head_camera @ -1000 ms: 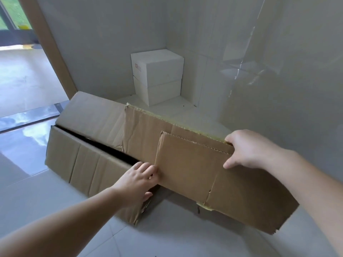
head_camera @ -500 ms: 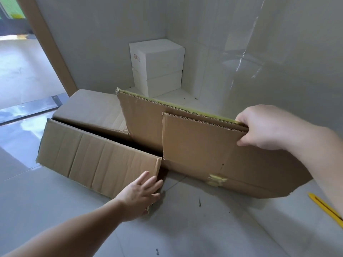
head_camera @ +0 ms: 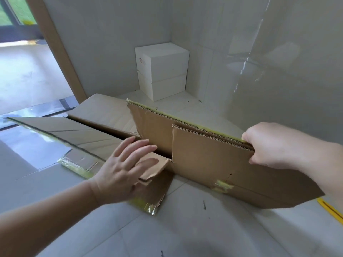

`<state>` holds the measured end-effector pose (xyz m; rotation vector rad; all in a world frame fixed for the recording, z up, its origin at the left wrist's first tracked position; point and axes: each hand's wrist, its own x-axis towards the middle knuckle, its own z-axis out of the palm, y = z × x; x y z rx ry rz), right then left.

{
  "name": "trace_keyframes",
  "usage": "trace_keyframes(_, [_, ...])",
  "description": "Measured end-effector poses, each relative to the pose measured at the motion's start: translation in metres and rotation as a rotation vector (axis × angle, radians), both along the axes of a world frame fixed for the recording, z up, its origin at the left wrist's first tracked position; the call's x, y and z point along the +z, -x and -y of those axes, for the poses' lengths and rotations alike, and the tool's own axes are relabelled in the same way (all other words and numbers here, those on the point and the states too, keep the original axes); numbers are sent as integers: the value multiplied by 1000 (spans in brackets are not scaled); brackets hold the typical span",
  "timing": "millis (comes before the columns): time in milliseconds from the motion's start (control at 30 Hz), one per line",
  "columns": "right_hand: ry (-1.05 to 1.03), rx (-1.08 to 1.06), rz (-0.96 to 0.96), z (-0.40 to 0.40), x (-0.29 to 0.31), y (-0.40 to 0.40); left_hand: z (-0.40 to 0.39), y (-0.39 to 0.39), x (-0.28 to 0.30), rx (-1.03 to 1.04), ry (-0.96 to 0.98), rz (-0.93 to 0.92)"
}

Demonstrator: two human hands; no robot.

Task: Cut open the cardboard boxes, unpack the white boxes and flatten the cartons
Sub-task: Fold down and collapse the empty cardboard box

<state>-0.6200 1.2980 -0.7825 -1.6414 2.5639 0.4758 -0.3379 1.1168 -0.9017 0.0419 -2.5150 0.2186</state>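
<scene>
2 white boxes point(head_camera: 163, 71), 1 carton point(head_camera: 204, 164), 2 hands point(head_camera: 118, 173)

The yellow tool point(head_camera: 332, 210) is cut off by the right edge, partly behind the carton point(head_camera: 213, 164).

The carton point(head_camera: 213, 160) is matt brown corrugated cardboard with fluted cut edges and strips of glossy yellowish tape point(head_camera: 146, 205), the stacked white boxes point(head_camera: 163, 71) look smooth matt card, and the pale tiled floor point(head_camera: 185, 229) and walls point(head_camera: 278, 62) shine glossily.
</scene>
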Motion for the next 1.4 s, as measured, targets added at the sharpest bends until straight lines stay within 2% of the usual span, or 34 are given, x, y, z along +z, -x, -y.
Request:
trace_keyframes(67, [-54, 17, 9, -1, -1, -7, 13, 13, 23, 194, -20, -45])
trace_keyframes(167, [-133, 38, -16, -4, 2, -20, 24, 38, 49, 357, -76, 100])
trace_keyframes(233, [-167, 54, -50, -5, 5, -28, 25, 55, 57, 349, -82, 187])
trace_keyframes(300, [-153, 68, -59, -2, 6, -38, 24, 64, 63, 306, -90, 136])
trace_keyframes(467, [173, 202, 24, 27, -12, -72, 15, 70, 61, 181, -46, 84])
trace_keyframes(633, [337, 238, 47, 52, -33, -83, 3, 76, 57, 80, -60, 59])
trace_keyframes(833, [372, 264, 57, 56, -31, -80, 0, 84, 63, 130, -88, 163])
trace_keyframes(1033, [352, 286, 30, 57, -27, -80, -5, 87, 62, 68, -130, 187])
trace_keyframes(1133, [327, 362, -28, 57, -31, -86, -3, 81, 67, 7, -164, 306])
trace_keyframes(1267, [315, 393, -8, 56, -35, -93, 1, 82, 87, 115, -329, 662])
trace_keyframes(1400, [320, 402, -6, 51, -37, -97, 3, 82, 108, 121, -452, 818])
